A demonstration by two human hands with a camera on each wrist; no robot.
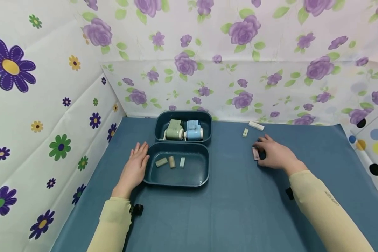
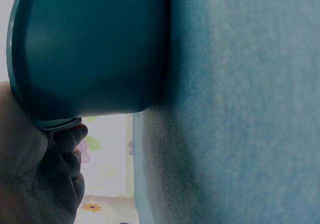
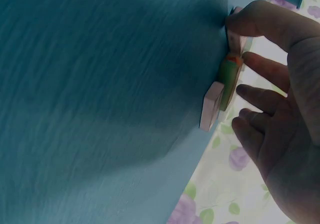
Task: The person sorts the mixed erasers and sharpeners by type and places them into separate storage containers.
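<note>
My left hand lies flat on the blue cloth, its fingers straight against the left rim of the near teal tray. The left wrist view shows that tray's wall close up with my fingers at the rim. Three small blocks lie in this tray. My right hand is curled over a few small blocks on the cloth. Thumb and forefinger pinch a small green block, with a pale pink block beside it, also visible from the head.
A second teal tray behind the first holds a green device and a blue device. Two small white pieces lie near the back wall. Flowered walls enclose the table on three sides.
</note>
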